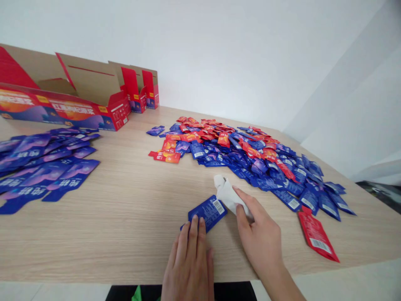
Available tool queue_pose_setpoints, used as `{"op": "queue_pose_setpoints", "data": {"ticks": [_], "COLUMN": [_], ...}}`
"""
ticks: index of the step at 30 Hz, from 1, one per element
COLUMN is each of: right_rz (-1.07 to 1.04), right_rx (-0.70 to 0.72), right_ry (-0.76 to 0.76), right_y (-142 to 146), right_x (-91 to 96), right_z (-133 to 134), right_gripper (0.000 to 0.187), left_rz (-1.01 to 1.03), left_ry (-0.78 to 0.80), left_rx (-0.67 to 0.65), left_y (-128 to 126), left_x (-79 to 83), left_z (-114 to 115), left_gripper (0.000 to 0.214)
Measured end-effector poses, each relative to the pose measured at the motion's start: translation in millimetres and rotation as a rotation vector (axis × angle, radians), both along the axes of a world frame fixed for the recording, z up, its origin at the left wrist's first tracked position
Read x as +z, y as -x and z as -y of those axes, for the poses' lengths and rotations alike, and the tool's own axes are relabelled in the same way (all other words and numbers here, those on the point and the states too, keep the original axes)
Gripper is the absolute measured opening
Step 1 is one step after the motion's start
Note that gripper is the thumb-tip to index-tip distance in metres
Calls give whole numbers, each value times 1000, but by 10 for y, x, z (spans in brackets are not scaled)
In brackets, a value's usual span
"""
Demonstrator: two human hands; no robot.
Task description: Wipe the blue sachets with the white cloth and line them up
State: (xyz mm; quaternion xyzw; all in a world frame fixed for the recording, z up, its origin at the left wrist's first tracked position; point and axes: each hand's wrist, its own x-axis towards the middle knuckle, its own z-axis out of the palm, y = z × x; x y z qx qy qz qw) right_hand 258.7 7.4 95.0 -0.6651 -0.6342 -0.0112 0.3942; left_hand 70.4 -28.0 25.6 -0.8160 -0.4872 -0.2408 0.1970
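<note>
A blue pouch (209, 212) lies flat on the wooden table in front of me, its barcode side up. My left hand (189, 255) rests on its near end with the fingers stretched out flat. My right hand (258, 228) grips a crumpled white tissue (230, 194) between thumb and fingers. The tissue's free end is just beside the barcode corner of the pouch; whether it touches I cannot tell. To the right of my right hand lies a single red pouch (317, 234), barcode up.
A large heap of blue and red pouches (238, 154) spreads across the back right of the table (131, 234). Overlapping blue pouches (46, 167) lie in rows at left. Behind them stand a long open red carton (117, 110) and narrower open cartons (140, 100), near the white wall.
</note>
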Motion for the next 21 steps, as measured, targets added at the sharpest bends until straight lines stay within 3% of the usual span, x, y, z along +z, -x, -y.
{"op": "queue_pose_setpoints", "data": {"ticks": [3,6,12,15,21], "right_rz": [37,53,81,118,154], "right_rx": [156,327,491,507,369], "right_ry": [-17,44,143,170,125], "right_y": [183,291,360,338,150], "right_x": [-3,-63,-98,-146,-275], "right_z": [63,83,116,111,47], "right_gripper": [42,44,44,44,45], "left_rz": [-39,-109,-19,-8,30], "left_ry": [32,78,116,110,171], "left_rx": [10,-71,-73,-47,1], "left_y": [-17,-15,-49,-63,-78], "left_x": [0,56,236,261,198], "left_z": [36,46,63,91,105], "left_gripper": [61,56,52,50,57]}}
